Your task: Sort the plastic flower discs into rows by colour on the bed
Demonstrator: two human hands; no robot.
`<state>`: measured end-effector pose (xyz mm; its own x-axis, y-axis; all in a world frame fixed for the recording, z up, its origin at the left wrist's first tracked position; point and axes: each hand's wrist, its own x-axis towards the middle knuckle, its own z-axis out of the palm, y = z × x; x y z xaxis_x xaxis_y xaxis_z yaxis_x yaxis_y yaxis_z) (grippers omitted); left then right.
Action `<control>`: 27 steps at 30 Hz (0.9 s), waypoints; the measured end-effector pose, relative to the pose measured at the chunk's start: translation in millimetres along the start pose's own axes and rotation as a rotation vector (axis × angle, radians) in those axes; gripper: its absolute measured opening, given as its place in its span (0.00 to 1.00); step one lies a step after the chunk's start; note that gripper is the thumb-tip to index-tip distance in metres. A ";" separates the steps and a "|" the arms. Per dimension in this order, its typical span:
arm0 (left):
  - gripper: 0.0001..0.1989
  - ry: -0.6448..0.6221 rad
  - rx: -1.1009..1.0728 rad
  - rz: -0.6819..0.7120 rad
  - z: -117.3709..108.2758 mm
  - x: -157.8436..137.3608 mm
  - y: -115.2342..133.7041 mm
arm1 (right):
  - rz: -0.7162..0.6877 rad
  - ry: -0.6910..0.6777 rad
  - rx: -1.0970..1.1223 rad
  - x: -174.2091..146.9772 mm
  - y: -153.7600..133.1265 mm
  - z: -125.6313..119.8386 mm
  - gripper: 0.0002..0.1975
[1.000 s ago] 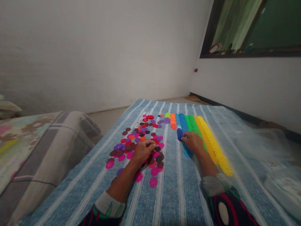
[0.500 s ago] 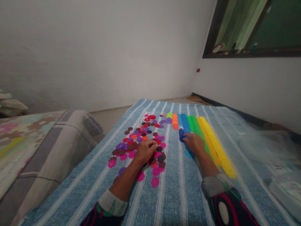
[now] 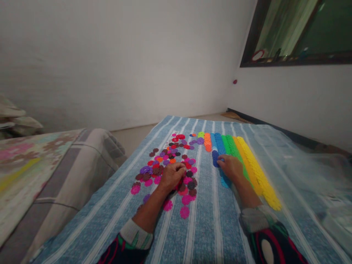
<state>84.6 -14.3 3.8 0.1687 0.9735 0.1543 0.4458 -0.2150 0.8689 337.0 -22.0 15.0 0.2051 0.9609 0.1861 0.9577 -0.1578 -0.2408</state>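
My left hand (image 3: pixel 172 176) rests over the scattered heap of flower-edged plastic discs (image 3: pixel 156 170) in pink, brown, purple, red and black. Its fingers are closed together, and what they hold, if anything, is hidden. With fingers pinched, my right hand (image 3: pixel 231 167) is on the lowest dark blue disc (image 3: pixel 216 160), at the near end of a short overlapping row. Right beside it runs a longer blue row (image 3: pixel 218 141), partly covered by this hand. Further right lie overlapping rows of green discs (image 3: pixel 233 150) and yellow discs (image 3: pixel 258 172).
A striped blue cloth (image 3: pixel 110 216) covers the table. Shorter orange (image 3: pixel 208 143) and lime (image 3: pixel 201 134) rows lie toward the far edge. Clear plastic bags (image 3: pixel 310 168) lie at the right. A grey-covered surface (image 3: pixel 90 157) stands to the left, and a wall rises behind.
The whole view has shifted slightly, so everything appears a little further right. Both hands stay at the same spots over the discs, with hardly any movement.
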 end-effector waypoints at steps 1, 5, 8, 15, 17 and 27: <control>0.10 0.003 0.004 0.000 -0.2 0.1 -1.0 | 0.000 0.002 0.005 0.2 -0.3 0.0 0.13; 0.10 0.035 0.074 0.034 -3.5 1.7 -3.9 | -0.020 0.014 0.029 0.0 -3.3 0.4 0.13; 0.10 0.069 0.150 0.060 -10.1 4.2 -4.5 | -0.056 0.022 0.077 -2.3 -10.4 0.7 0.13; 0.12 0.167 0.223 0.089 -23.8 11.3 -15.2 | -0.241 -0.063 0.218 -24.0 -44.6 4.0 0.13; 0.12 0.165 0.242 0.095 -24.7 12.5 -18.7 | -0.299 -0.099 0.241 -35.9 -53.3 6.1 0.12; 0.12 0.176 0.305 0.151 -23.6 10.0 -15.8 | -0.409 -0.283 0.223 -107.0 -56.2 4.7 0.13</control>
<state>58.5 0.7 2.8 0.1107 0.9219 0.3713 0.6733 -0.3444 0.6543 260.2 -114.9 4.1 -0.2669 0.9624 0.0501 0.8757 0.2639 -0.4043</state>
